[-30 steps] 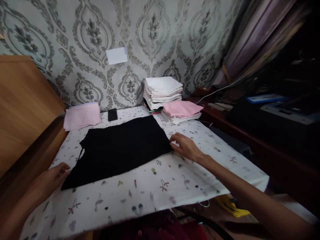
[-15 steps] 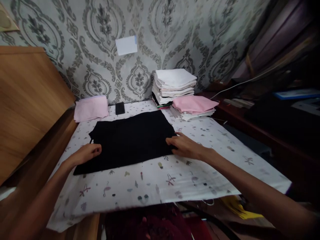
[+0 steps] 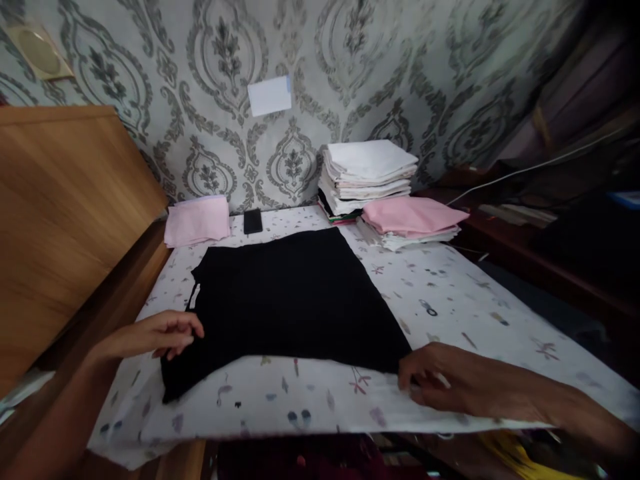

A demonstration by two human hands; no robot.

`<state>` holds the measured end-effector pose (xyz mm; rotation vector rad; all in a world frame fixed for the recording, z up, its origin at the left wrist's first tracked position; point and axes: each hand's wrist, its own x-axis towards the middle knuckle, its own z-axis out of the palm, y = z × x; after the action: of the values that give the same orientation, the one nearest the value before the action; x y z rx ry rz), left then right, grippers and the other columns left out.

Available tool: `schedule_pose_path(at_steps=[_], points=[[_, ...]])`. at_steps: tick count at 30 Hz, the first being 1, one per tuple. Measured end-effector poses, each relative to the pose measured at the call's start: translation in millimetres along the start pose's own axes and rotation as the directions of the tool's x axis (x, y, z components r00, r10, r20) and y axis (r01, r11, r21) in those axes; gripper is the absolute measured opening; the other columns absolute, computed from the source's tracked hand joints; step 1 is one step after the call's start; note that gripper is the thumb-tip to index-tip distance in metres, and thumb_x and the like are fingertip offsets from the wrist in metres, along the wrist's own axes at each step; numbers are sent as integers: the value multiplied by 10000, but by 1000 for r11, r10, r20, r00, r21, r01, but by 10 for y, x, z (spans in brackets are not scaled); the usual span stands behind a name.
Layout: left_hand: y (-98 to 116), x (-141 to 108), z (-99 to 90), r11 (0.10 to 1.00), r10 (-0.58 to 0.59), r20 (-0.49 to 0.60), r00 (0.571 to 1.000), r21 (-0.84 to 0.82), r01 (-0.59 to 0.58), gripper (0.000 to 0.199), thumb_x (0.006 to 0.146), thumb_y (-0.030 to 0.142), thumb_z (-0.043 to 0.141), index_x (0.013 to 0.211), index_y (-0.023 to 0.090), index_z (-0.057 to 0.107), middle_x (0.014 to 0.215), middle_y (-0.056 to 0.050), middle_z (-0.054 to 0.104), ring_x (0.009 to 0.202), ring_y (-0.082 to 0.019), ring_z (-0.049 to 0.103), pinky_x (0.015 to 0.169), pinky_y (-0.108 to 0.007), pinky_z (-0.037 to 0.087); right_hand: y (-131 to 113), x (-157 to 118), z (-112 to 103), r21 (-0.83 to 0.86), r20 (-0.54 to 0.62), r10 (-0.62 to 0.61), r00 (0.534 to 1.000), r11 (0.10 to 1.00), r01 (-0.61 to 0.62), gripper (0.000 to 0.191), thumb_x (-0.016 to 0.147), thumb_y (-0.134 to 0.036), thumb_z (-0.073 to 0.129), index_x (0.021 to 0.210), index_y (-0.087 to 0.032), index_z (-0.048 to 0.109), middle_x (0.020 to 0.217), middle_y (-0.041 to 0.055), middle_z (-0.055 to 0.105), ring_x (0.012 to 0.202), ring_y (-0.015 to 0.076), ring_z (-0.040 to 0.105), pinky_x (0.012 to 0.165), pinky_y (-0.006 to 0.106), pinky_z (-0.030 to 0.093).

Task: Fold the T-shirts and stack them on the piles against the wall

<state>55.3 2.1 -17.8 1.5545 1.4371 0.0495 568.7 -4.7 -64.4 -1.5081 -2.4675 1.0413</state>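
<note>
A black T-shirt point(image 3: 285, 300) lies spread on the white printed cloth, a small white label point(image 3: 195, 295) showing at its left edge. My left hand point(image 3: 167, 333) is over the shirt's left end, its fingers loosely bent and apart, with no fabric visibly gripped. At the near right corner, my right hand point(image 3: 440, 380) pinches the hem between thumb and fingers. The shirt's near edge curves inward between its two near corners.
Behind the shirt are folded pink cloth point(image 3: 197, 221), a black phone point(image 3: 253, 221), a tall stack of folded white garments point(image 3: 370, 167) and a lower pile topped with pink fabric point(image 3: 413, 215). A wooden panel point(image 3: 65, 213) rises at left. The patterned cloth point(image 3: 330, 413) covers the table.
My right hand has drawn the shirt's right corner nearer and to the right, so the fabric spreads wider. The left hand has moved slightly nearer and its fingers have loosened. The view has shifted.
</note>
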Motion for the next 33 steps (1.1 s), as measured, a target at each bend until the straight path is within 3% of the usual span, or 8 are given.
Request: schedule_pose_path(at_steps=[3, 6, 9, 12, 15, 22, 28, 33], points=[[-146, 433, -203, 978, 117, -342, 932, 204, -48, 419, 807, 532, 509, 1051, 218, 643, 802, -40, 645, 736, -205, 642, 604, -281, 509, -28, 343, -242, 76, 139, -92, 986, 994, 82, 243, 823, -464, 569, 856, -323, 764, 738, 51, 702, 654, 222, 633, 574, 311, 493], [-272, 915, -373, 853, 289, -565, 773, 519, 60, 424, 779, 325, 522, 1175, 195, 602, 1166, -113, 649, 1089, -272, 617, 919, -388, 501, 1, 942, -462, -27, -62, -137, 989, 990, 136, 302, 891, -415, 496, 944, -245, 740, 754, 40, 684, 671, 194, 624, 632, 289, 486], [-316, 1258, -496, 736, 292, -578, 762, 645, 207, 480, 722, 147, 509, 1187, 197, 616, 1278, -130, 623, 1206, -302, 565, 986, -428, 457, 129, 1691, -633, -236, -283, -199, 938, 963, 133, 330, 877, -276, 520, 1141, -170, 687, 1013, 104, 688, 886, 212, 657, 815, 307, 501], [-276, 1425, -675, 779, 243, -605, 758, 588, 219, 369, 727, 119, 489, 1033, 212, 673, 1126, -116, 694, 1100, -303, 625, 934, -424, 469, 281, 2380, -769, -390, -353, -187, 917, 920, 38, 445, 845, -153, 534, 1284, -139, 604, 1249, 154, 616, 1097, 228, 621, 967, 326, 453], [-177, 1517, -991, 939, 208, -720, 662, 338, 72, 248, 673, 145, 525, 847, 225, 682, 915, -60, 722, 986, -277, 652, 903, -385, 477, 385, 2852, -896, -447, -336, -104, 936, 892, -61, 507, 796, -121, 589, 1302, -164, 580, 1264, 135, 612, 1081, 212, 626, 933, 284, 452], [72, 1883, -1763, 970, 19, -863, 506, -107, -219, 138, 634, 296, 562, 725, 195, 542, 658, 10, 606, 667, -173, 629, 678, -315, 539, 503, 3256, -1185, -464, -296, -30, 955, 878, -116, 171, 754, -160, 626, 916, -152, 676, 991, 98, 693, 910, 218, 650, 737, 249, 453], [143, 2157, -2064, 943, -78, -876, 476, -220, -249, 176, 694, 340, 546, 721, 202, 440, 577, 53, 491, 498, -96, 522, 575, -267, 514, 542, 3401, -1216, -459, -337, -9, 941, 875, -156, 190, 784, -160, 555, 948, -193, 647, 964, 65, 705, 890, 205, 644, 698, 253, 432], [-11, 2288, -1919, 986, -92, -773, 627, -160, -52, 201, 675, 362, 610, 753, 187, 545, 656, 3, 617, 557, -142, 602, 538, -248, 466, 608, 3448, -1129, -461, -346, -3, 938, 871, -167, 319, 818, -199, 539, 1122, -179, 633, 1053, 109, 708, 968, 249, 648, 756, 297, 453]])
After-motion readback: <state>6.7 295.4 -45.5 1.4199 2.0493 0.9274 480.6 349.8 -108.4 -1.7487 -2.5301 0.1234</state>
